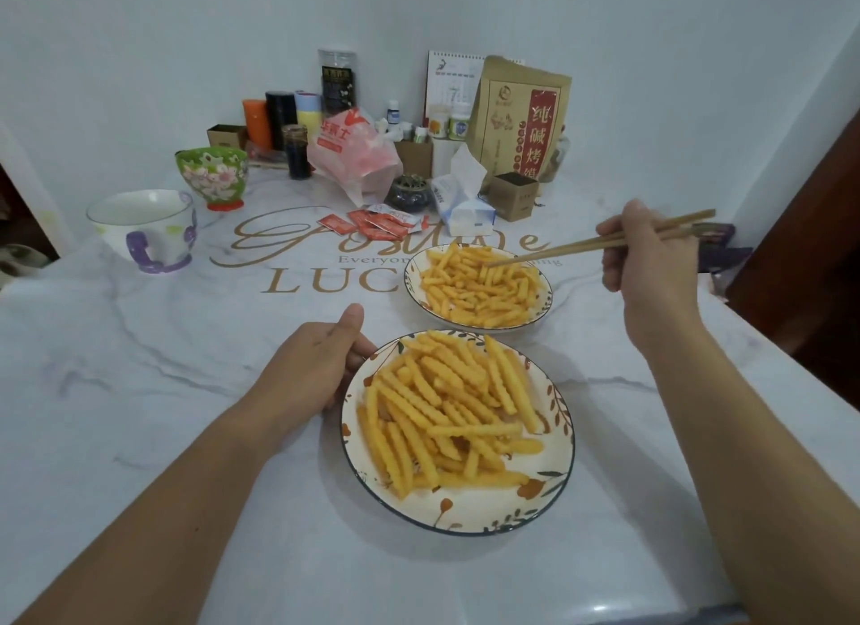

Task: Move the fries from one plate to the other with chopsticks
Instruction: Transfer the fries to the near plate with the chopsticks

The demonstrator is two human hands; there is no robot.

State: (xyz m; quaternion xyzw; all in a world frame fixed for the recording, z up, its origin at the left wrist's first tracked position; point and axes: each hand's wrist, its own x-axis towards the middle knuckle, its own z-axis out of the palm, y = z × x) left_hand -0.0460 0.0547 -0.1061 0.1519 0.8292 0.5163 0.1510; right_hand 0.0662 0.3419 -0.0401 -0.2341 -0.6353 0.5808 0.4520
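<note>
Near plate (465, 515) heaped fries (446, 410), far plate (545, 305) likewise

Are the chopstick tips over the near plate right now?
No, the chopsticks in the right hand reach the far plate.

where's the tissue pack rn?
Head view, right of centre: the tissue pack stands beyond the far plate, between the ketchup sachets and a small brown box.
</note>
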